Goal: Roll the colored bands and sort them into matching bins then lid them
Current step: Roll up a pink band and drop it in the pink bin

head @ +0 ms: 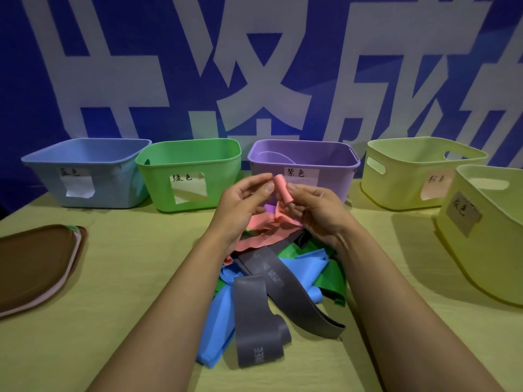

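Both hands are up in front of the purple bin. The left hand and right hand pinch a pink band, partly rolled. A purple band lies inside the purple bin; the green bin beside it looks empty

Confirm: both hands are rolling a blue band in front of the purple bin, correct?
Wrong colour. The head view shows the left hand and right hand rolling a pink band, in front of the purple bin.

Pink band, purple bin
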{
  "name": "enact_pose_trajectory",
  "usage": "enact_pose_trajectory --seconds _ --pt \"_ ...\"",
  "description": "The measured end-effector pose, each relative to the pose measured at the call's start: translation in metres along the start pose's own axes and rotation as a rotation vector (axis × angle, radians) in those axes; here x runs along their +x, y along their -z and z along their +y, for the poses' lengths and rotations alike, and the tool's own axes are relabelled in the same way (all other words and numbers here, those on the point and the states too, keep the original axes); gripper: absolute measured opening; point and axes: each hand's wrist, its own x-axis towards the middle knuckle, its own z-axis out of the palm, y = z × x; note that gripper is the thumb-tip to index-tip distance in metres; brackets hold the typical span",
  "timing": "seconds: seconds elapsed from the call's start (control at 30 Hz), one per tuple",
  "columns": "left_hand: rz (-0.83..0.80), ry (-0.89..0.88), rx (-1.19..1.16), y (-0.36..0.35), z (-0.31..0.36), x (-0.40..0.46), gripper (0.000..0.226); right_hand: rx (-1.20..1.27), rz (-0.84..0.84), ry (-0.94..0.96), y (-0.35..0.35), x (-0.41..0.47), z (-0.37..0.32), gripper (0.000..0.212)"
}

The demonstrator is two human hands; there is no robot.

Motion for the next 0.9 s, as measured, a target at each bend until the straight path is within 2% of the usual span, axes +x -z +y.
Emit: enact_pose_trajectory --seconds 0.07,0.17,0.3,0.4,0.57,0.9 --pt "0.073 -0.033 0.05 -0.005 0.001 -0.001 0.024 -0.041 0.069 0.08 0.002 0.0 -0.004 0.015" --pt "0.104 -0.131 0.194 -0.016 0.007 0.005 0.017 -0.338 0.21 0.244 0.01 -0.003 -0.027 0.015" --pt "0.067 -0.258 0.316 -0.045 0.031 0.016 0.022 -0.651 0.343 0.349 0.033 -0.007 -0.083 0.032" --pt "0.061 -0.288 0.386 -0.071 0.042 0.025 0.025 -0.881 0.438 0.317 0.059 -0.007 -0.131 0.032" --pt "0.007 -0.278 0.461 -0.11 0.047 0.031 0.024 -1.128 0.552 0.213 0.113 0.008 -0.184 0.036" --pt "-0.064 -0.243 0.545 -0.14 0.034 0.027 0.025 -1.531 0.524 -0.037 0.174 0.05 -0.18 0.049"
